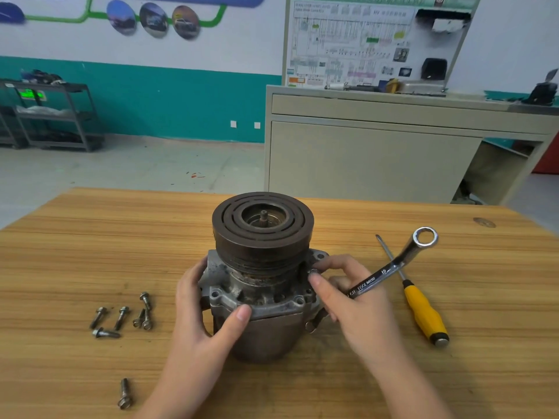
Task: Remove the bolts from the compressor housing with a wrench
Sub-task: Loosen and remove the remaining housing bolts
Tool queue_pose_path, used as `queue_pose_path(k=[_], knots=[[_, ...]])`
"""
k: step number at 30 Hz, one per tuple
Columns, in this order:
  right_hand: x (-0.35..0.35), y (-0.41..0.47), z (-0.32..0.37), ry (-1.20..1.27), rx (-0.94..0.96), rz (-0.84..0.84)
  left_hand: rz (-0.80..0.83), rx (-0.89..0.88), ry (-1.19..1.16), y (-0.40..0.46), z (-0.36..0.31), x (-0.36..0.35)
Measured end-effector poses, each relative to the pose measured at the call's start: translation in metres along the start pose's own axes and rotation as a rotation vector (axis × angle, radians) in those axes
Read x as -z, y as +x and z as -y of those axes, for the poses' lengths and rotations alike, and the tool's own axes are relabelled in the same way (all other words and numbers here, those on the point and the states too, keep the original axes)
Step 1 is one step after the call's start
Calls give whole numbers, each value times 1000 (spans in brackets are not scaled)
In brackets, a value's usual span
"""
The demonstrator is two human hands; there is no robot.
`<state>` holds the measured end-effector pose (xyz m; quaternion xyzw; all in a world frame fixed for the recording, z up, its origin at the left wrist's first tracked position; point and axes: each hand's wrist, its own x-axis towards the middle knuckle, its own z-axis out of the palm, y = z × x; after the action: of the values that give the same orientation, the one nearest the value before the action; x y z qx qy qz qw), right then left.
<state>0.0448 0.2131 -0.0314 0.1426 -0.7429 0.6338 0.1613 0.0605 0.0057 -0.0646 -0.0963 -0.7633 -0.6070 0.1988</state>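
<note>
The compressor [262, 237] stands upright on the wooden table [90, 243], its dark pulley on top and the grey flanged housing [272, 306] below. My left hand [196, 316] grips the housing's left side, thumb on the front flange. My right hand [354, 306] holds a silver ring wrench [402, 261] in the palm, its ring end pointing up and to the right. Thumb and forefinger of that hand pinch a bolt head [314, 271] at the housing's right flange. Several loose bolts [121, 319] lie left of the compressor, and one more bolt [124, 394] lies near the front edge.
A yellow-handled screwdriver [423, 313] lies on the table to the right, under the wrench. Beyond the table stand a beige cabinet [378, 158] with a wiring board and, far left, a metal shelf cart [54, 116].
</note>
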Motion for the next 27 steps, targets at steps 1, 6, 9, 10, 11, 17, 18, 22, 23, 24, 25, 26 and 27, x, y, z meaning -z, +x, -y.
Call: queue_pose_path(k=[1, 6, 9, 10, 11, 17, 18, 22, 23, 24, 25, 26, 27], knots=[[0, 0, 0, 22, -1, 4, 2, 2, 2, 0, 0, 0], [-1, -1, -3, 8, -6, -9, 2, 4, -3, 0, 0, 0], [0, 1, -2, 1, -21, -28, 3, 8, 2, 0, 0, 0], [2, 1, -4, 21, 0, -25, 3, 10, 3, 0, 0, 0], [3, 2, -4, 41, 5, -45, 3, 11, 4, 0, 0, 1], [3, 2, -1, -9, -24, -37, -4, 8, -3, 2, 0, 0], [3, 3, -3, -17, -17, -27, -5, 6, -2, 2, 1, 0], [2, 0, -2, -4, 5, -35, -3, 13, 1, 0, 0, 0], [1, 0, 0, -5, -1, -32, -2, 14, 3, 0, 0, 0], [0, 0, -1, -13, -2, -28, -1, 13, 5, 0, 0, 0], [-2, 0, 1, -13, -5, -25, -2, 12, 2, 0, 0, 0], [-2, 1, -1, -7, 4, -22, -4, 11, -5, 0, 0, 0], [-2, 0, 0, 19, 9, -4, -5, 10, -10, 0, -1, 0]])
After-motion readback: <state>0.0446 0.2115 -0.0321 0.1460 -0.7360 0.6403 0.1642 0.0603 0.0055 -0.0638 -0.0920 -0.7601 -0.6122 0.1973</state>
